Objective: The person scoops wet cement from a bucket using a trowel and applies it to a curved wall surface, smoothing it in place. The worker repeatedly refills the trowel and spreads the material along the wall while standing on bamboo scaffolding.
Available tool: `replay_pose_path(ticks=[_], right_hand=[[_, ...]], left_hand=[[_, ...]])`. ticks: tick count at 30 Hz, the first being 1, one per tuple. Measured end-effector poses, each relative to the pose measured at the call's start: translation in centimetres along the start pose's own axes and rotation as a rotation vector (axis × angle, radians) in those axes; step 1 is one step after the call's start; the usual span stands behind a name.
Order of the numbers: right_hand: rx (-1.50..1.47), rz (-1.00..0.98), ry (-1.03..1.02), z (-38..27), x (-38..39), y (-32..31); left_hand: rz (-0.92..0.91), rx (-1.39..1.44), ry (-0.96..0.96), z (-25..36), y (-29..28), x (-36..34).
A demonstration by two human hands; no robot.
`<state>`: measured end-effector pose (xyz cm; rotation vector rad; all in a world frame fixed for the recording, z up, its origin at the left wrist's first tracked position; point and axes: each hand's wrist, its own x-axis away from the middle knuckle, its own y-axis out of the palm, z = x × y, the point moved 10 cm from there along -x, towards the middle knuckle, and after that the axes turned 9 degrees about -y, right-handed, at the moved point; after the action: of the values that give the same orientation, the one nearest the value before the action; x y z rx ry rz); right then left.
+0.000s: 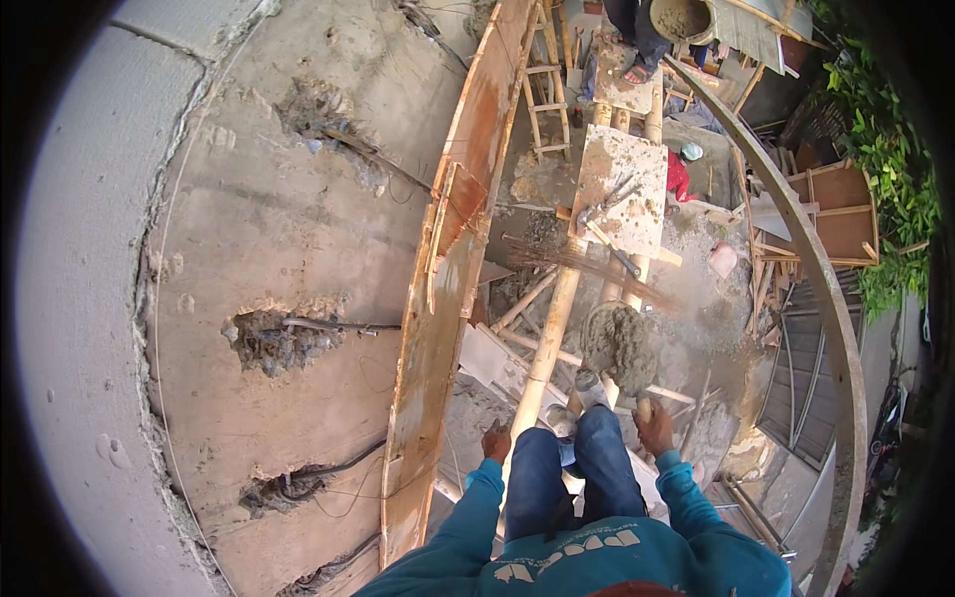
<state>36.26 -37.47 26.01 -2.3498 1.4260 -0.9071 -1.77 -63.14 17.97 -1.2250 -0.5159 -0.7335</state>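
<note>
A handle (645, 408) is grasped by the right hand (656, 431); whether the left hand (496, 442) grips cannot be told; mortar (619, 350) is heaped, hollows (274, 341) at left are unfilled

Teal sleeves (688, 497), blue jeans (605, 463).

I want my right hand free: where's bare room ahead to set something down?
The speckled board has bare room at its far end, beyond the tools, and a strip along its right edge. Crowded: its near left, and around your feet, with mortar and bamboo poles.
</note>
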Motion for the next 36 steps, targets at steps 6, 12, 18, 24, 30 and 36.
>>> replay_pose_path(ticks=[6,12,18,24,30,36], right_hand=[[-0.291,0.04,0.095,-15.3,0.6,-5.5],[-0.468,0.028,-0.104,-31.8,-4.7,-9.4],[-0.72,0.042,-0.214,-47.1,-12.9,-13.4],[-0.641,0.137,-0.453,-61.4,-25.1,-14.2],[0.18,0.444,-0.431,-70.0,-40.9,-15.8],[0.851,-0.262,-0.975,-73.7,-48.7,-12.5]], left_hand=[[-0.061,-0.337,0.083,-8.9,-0.3,6.9],[-0.022,-0.568,0.394,-8.5,2.0,15.5],[-0.262,0.19,0.162,-11.9,4.9,17.2],[-0.483,0.866,-0.326,-12.8,5.2,25.1],[-0.291,1.151,-0.703,-12.7,5.1,28.9],[-0.36,1.25,-0.651,-12.2,6.0,29.7]])
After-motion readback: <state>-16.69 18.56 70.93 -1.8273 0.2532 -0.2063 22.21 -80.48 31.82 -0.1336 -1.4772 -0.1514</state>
